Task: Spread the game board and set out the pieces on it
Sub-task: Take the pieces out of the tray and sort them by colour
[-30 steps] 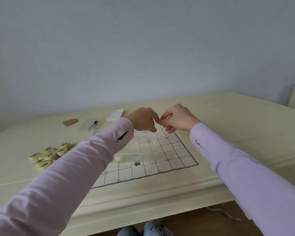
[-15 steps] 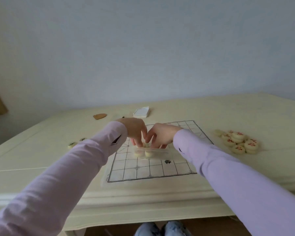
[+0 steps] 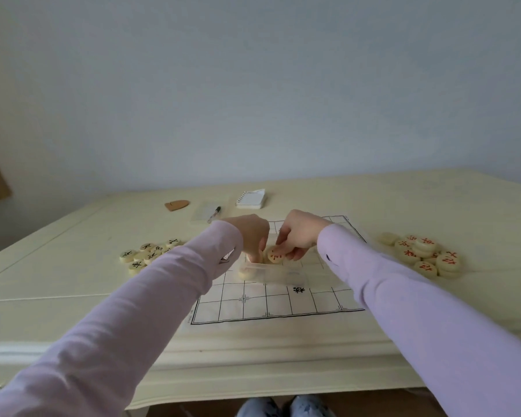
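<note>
Above the box [image 3: 278,273], red piece [image 3: 275,254] between right fingers [image 3: 295,256]

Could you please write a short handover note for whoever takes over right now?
The right hand pinches a red piece above the box.
The left hand has fingers down in the box; its grip is hidden.
The board lies spread on the table, with the box on it. The black pile sits left of the board, the red pile right.
Done: board spread, pieces sorted by colour into piles.
Left: empty the box, remove it, set all pieces on the board.
</note>
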Tool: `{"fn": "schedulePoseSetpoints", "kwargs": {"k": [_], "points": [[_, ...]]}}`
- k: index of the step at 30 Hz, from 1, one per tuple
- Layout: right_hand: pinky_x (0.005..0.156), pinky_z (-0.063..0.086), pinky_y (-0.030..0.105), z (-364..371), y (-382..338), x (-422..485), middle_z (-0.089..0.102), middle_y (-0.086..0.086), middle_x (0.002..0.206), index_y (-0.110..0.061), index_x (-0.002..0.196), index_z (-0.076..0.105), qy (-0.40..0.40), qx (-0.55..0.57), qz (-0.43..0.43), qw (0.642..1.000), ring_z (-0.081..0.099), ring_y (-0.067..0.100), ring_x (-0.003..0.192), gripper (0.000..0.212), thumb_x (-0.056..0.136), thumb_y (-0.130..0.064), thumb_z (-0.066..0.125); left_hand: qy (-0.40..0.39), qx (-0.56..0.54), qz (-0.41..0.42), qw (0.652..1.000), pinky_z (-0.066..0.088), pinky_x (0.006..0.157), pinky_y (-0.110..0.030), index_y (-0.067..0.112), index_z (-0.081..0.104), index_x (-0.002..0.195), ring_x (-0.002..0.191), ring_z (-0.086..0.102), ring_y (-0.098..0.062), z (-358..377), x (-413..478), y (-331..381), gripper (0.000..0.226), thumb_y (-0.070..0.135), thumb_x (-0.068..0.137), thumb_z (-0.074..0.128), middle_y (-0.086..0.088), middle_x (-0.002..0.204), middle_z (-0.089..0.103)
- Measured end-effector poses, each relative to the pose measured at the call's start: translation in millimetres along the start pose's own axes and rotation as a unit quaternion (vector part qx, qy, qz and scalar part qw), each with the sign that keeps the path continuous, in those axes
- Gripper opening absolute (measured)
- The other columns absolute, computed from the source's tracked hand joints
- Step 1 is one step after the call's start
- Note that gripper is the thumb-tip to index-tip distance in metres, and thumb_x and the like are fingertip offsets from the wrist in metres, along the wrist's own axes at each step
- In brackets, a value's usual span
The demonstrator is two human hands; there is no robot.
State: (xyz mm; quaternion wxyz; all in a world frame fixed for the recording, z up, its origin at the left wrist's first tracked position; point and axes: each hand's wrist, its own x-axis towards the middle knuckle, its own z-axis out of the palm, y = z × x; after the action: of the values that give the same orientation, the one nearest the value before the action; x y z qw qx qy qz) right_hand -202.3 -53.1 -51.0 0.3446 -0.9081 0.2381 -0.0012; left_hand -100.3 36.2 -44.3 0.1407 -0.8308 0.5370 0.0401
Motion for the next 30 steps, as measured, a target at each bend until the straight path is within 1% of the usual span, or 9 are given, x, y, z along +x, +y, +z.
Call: {"fn": "schedulePoseSetpoints", "kwargs": {"k": [3,6,10,14,18,21,26,28,30], "points": [[0.061,0.055,0.021,-1.8,-0.7,-0.7,0.062,0.004,0.066,-0.002,0.103,0.066,0.006,0.044,-0.006,0.999,0.058,0.013,0.056,0.023,0.083,-0.012,0.071,0.042,-0.04,-0.006,0.998,0.054,0.082,-0.031,0.019,0.071,0.103,0.088,0.063,-0.018,-11.0,-7.1,-9.0,0.03,0.026,0.074,0.069,0.005,0.087,0.067],[0.059,0.055,0.021,3.1,-5.4,0.0,0.06,0.002,0.066,-0.002,0.105,0.066,-0.01,0.051,-0.004,0.999,0.056,0.012,0.056,0.02,0.086,-0.01,0.067,-0.001,-0.052,-0.018,0.998,0.051,0.083,-0.03,0.02,0.073,0.097,0.093,0.064,-0.015,-21.2,-17.5,-12.9,0.027,0.029,0.072,0.071,0.007,0.094,0.07],[0.069,0.056,0.03,11.8,-9.8,5.5,0.059,0.004,0.065,0.0,0.11,0.064,0.011,-0.002,0.014,1.0,0.056,0.016,0.056,0.023,0.089,-0.006,0.059,-0.051,-0.043,-0.023,0.997,0.042,0.075,-0.026,0.02,0.071,0.107,0.097,0.057,-0.012,-20.2,-20.9,-10.1,0.032,0.031,0.077,0.071,0.006,0.108,0.069],[0.08,0.056,0.035,14.9,-12.6,7.7,0.058,0.004,0.063,-0.006,0.112,0.063,0.047,-0.062,0.023,0.997,0.06,0.024,0.066,0.029,0.085,-0.015,0.064,-0.086,-0.007,-0.023,0.996,0.041,0.08,-0.027,0.026,0.069,0.109,0.101,0.058,-0.015,-17.0,-15.8,-8.2,0.034,0.035,0.077,0.072,-0.001,0.115,0.067],[0.084,0.054,0.033,13.6,-19.4,7.2,0.062,0.003,0.08,-0.011,0.112,0.062,0.029,-0.144,0.039,0.988,0.062,0.024,0.076,0.048,0.071,-0.024,0.081,-0.095,0.017,-0.018,0.995,0.042,0.081,-0.028,0.029,0.067,0.109,0.095,0.056,-0.015,-14.5,-10.8,-7.4,0.033,0.034,0.077,0.072,0.002,0.112,0.067],[0.083,0.055,0.033,13.4,-20.3,7.7,0.063,0.002,0.079,-0.01,0.108,0.066,0.003,-0.163,0.043,0.986,0.063,0.024,0.074,0.042,0.07,-0.016,0.081,-0.077,0.014,-0.012,0.997,0.043,0.079,-0.027,0.028,0.068,0.106,0.091,0.055,-0.015,-11.1,-10.3,-6.0,0.03,0.031,0.077,0.072,0.003,0.104,0.066],[0.086,0.055,0.034,-1.4,-17.0,0.9,0.066,0.008,0.08,-0.007,0.101,0.072,-0.009,-0.162,0.041,0.986,0.064,0.023,0.073,0.024,0.077,-0.004,0.071,-0.039,0.01,-0.011,0.999,0.048,0.087,-0.031,0.027,0.068,0.106,0.091,0.056,-0.019,-4.4,-7.7,-8.4,0.031,0.029,0.076,0.072,0.004,0.093,0.06],[0.087,0.056,0.039,-3.2,-16.8,-0.2,0.069,0.009,0.084,-0.004,0.104,0.069,-0.005,-0.154,0.04,0.987,0.066,0.024,0.075,0.026,0.078,-0.003,0.071,-0.028,0.023,-0.008,0.999,0.049,0.082,-0.029,0.027,0.068,0.107,0.089,0.057,-0.019,-1.8,-5.7,-6.9,0.03,0.03,0.077,0.071,0.006,0.09,0.059],[0.088,0.055,0.04,0.2,-19.9,-2.7,0.07,0.01,0.091,-0.006,0.111,0.064,-0.031,-0.154,0.033,0.987,0.066,0.024,0.075,0.039,0.074,-0.012,0.078,-0.006,0.037,-0.007,0.999,0.045,0.074,-0.027,0.027,0.068,0.105,0.085,0.056,-0.018,-0.6,-5.0,-6.1,0.027,0.03,0.078,0.07,0.006,0.087,0.06]]}}
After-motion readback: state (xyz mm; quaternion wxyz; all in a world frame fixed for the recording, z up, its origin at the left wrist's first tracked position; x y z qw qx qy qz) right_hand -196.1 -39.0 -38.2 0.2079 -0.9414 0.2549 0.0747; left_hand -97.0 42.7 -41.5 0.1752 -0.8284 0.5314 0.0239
